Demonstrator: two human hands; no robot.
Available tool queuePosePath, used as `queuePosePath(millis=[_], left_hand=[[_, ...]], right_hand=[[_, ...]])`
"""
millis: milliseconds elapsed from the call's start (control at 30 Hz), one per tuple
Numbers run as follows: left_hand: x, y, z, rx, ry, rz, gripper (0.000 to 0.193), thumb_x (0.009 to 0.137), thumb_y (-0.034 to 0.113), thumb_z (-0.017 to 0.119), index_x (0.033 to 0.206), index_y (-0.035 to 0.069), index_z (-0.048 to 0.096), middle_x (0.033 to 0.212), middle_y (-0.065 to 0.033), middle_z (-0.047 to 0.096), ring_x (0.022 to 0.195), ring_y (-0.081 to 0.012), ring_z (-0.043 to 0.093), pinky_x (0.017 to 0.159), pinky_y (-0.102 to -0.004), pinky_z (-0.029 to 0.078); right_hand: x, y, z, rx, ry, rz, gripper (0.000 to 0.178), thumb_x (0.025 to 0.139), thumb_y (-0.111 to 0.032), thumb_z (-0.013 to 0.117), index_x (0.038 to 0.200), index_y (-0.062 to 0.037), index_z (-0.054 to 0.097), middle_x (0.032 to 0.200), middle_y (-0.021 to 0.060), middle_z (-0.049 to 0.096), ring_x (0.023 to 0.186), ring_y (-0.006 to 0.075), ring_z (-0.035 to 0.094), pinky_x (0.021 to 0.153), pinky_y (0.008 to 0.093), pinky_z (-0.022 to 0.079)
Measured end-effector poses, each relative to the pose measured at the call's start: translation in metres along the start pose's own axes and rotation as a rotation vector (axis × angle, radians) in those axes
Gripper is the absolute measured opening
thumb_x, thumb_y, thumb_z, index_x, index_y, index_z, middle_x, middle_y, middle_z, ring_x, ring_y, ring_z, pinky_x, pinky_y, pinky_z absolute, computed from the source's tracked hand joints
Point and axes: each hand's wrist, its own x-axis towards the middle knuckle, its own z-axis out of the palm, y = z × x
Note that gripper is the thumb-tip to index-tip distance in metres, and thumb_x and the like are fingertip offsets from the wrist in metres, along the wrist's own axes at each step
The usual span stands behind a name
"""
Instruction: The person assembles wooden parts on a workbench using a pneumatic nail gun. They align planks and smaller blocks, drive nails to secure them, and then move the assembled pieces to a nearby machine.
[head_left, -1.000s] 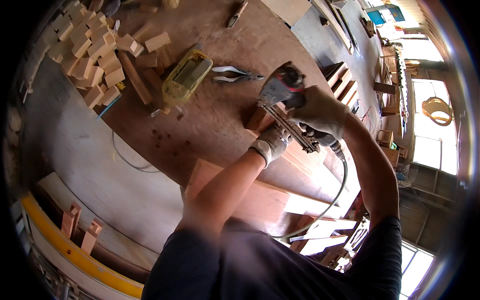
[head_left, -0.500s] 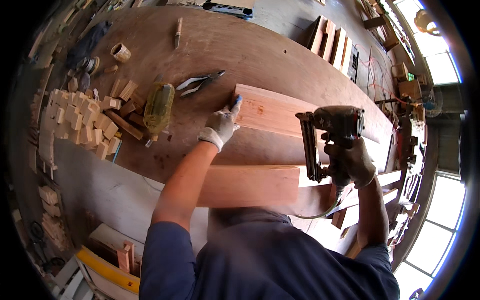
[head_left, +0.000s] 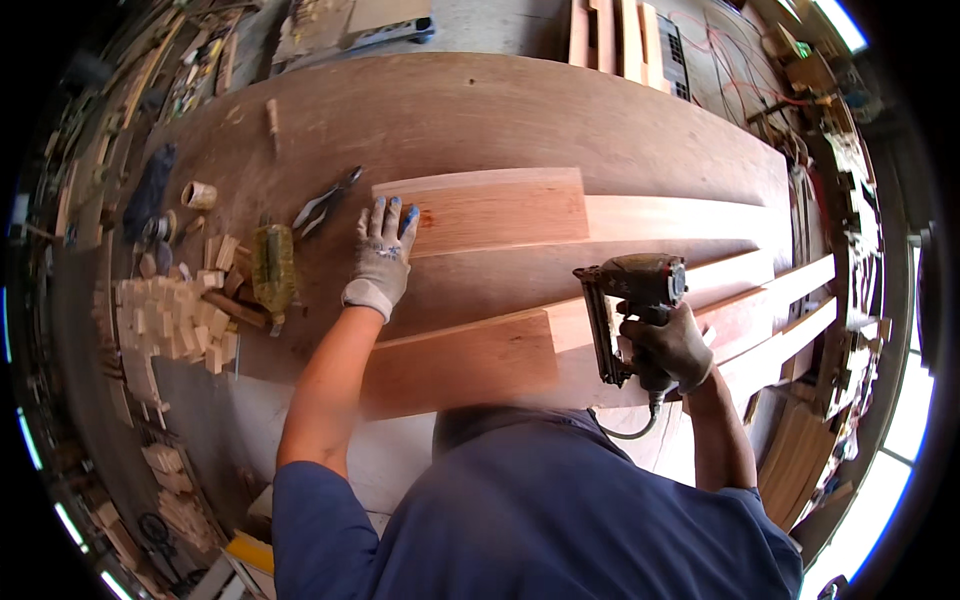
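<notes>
My right hand (head_left: 668,345), in a grey work glove, grips the handle of a dark nail gun (head_left: 635,285) with a hose at its base. The gun is held above the bench, right of the near wooden board (head_left: 470,365). My left hand (head_left: 383,260), in a pale glove with blue on a fingertip, has its fingers stretched out at the left end of the far board (head_left: 500,212). That board has brownish marks near my fingers. A paler plank (head_left: 680,218) runs on from its right end.
Left of my left hand are pliers (head_left: 328,202), a bottle of yellowish liquid (head_left: 272,265) and a pile of small wood blocks (head_left: 175,320). A cup (head_left: 199,195) and a stick-like tool (head_left: 273,120) lie farther off. Pale planks (head_left: 765,335) extend on the right of the workbench (head_left: 450,110).
The view has turned, so the bench shows at another angle. My left fingers, earlier bunched with one pointing, now spread at the board's end. The nail gun sits nearer me, off the far board.
</notes>
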Motion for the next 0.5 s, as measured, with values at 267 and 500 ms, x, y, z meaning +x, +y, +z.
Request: queuePosePath(millis=[267, 500], left_hand=[[0.025, 0.010, 0.016, -0.097, 0.029, 0.022, 0.098, 0.092, 0.031, 0.078, 0.170, 0.012, 0.022, 0.175, -0.0216, 0.021, 0.160, -0.0432, 0.024, 0.126, -0.0538, 0.033], [0.024, 0.000, 0.034, -0.025, 0.065, 0.108, 0.091, 0.095, 0.029, 0.077, 0.168, 0.008, 0.026, 0.173, -0.0237, 0.024, 0.157, -0.0455, 0.029, 0.123, -0.0535, 0.038]], right_hand=[[-0.010, 0.014, -0.002, 0.110, 0.044, 0.241, 0.021, 0.086, -0.010, 0.076, 0.102, 0.0020, 0.070, 0.073, 0.0030, 0.065, 0.061, 0.0111, 0.062, 0.054, 0.0300, 0.052], [-0.015, 0.027, -0.001, 0.115, 0.048, 0.156, 0.026, 0.086, -0.015, 0.078, 0.102, 0.0050, 0.071, 0.078, 0.0040, 0.068, 0.067, 0.0112, 0.064, 0.058, 0.0317, 0.053]])
